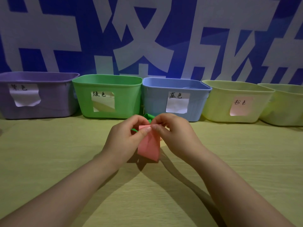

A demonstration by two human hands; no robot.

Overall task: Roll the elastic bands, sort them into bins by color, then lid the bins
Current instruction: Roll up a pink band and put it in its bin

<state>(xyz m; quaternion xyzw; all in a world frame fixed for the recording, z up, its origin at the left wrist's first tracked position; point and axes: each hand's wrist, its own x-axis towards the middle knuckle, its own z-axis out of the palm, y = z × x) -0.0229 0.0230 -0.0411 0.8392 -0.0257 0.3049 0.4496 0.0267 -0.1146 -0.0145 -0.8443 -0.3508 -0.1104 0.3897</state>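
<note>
**Q:** Where is the flat pink elastic band (149,145)?
**A:** It is held above the pale wood-grain table (65,153) at centre view, in front of the gap between the green plastic bin (124,99) and the blue plastic bin (155,102). Its long axis runs from the fingertips down toward the viewer. The lower end hangs free.

**Q:** What are the hands doing?
**A:** The left hand (126,136) pinches the band's upper edge between thumb and curled fingers. The right hand (175,135) pinches the same edge from the opposite side, and the thumb tips nearly meet. The forearms converge from the lower corners.

**Q:** What is obstructed?
**A:** Fingers cover the band's upper edge, so its form there cannot be told. A green elastic band (147,115) shows only in fragments behind the hands.

**Q:** What surrounds it?
**A:** A purple plastic bin (49,102) stands at the left end of the row and a pale yellow plastic bin (218,105) to the right of the blue one. A second yellow bin (285,108) is cut off at the right edge. The bin interiors are not visible.
</note>
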